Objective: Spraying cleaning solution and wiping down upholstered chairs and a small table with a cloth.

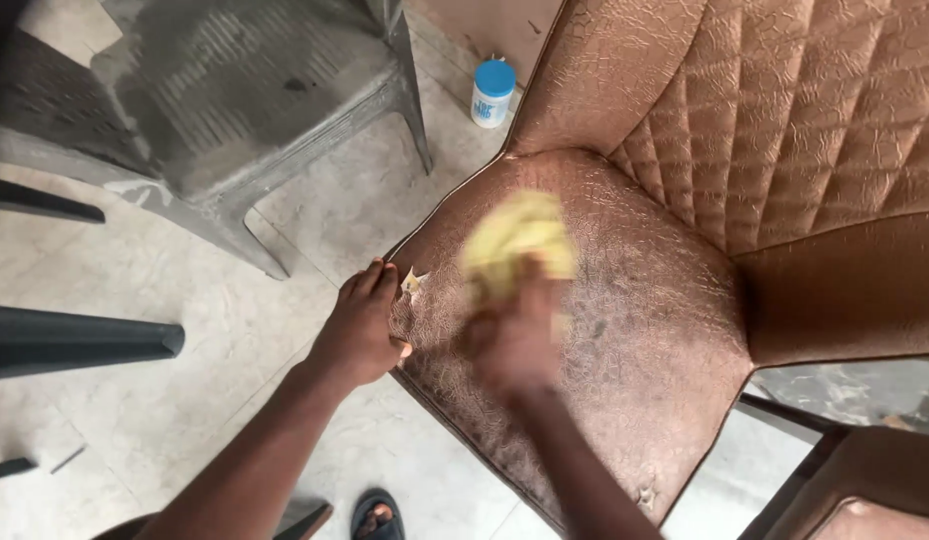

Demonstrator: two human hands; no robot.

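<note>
- While it takes up most of the shot, the brown armchair [684,330] is clearly worn — cracked, crinkly faux-leather on the seat, diamond-quilted stitching up the backrest, and a small tear showing pale stuffing at the front left edge of the seat.
- Grey plastic chair [254,100] sits upper left on the pale tiled floor [184,380], with a ribbed moulded seat, chunky legs and a dusty look.
- Dark tapered legs of some other furniture poke in from the left edge.
- Left hand [362,325] is pressed on the seat's front edge, fingers curled over the rim right next to the tear.
- Right hand [514,335] is blurred, closed around a yellow cloth [516,242] — soft and bunched up, lying on the middle of the seat cushion.
- Small white bottle [492,95] with a round blue cap stands on the floor by the armchair's back corner.
- Toes in a dark sandal [376,516] peek in at the bottom.
</note>
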